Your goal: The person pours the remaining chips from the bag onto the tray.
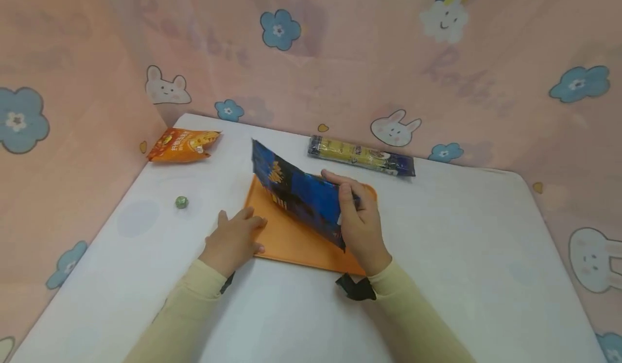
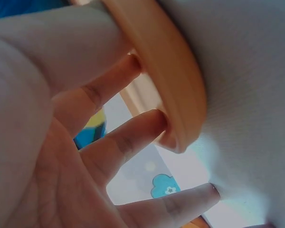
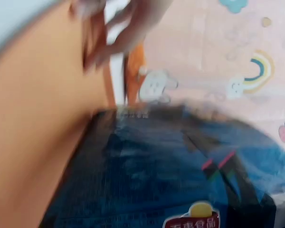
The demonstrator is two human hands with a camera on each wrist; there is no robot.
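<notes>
A dark blue snack bag [image 1: 301,193] slants above the orange tray [image 1: 286,244], its left end raised. My right hand [image 1: 362,225] grips the bag's right end, thumb across the near face. In the right wrist view the shiny blue bag [image 3: 147,161] fills the lower part, with a red and yellow logo. At the tray's left edge is my left hand [image 1: 233,241], fingers spread and mostly straight. In the left wrist view two fingertips touch the orange tray's rim [image 2: 180,80]; the thumb tip is hidden behind it.
An orange snack packet [image 1: 182,146] lies at the back left of the white table [image 1: 461,255]. Nearer, left of the tray, sits a small green wrapped candy [image 1: 181,202]. A long yellow and blue package [image 1: 362,155] lies along the back, close to the patterned pink cloth wall [image 1: 335,76].
</notes>
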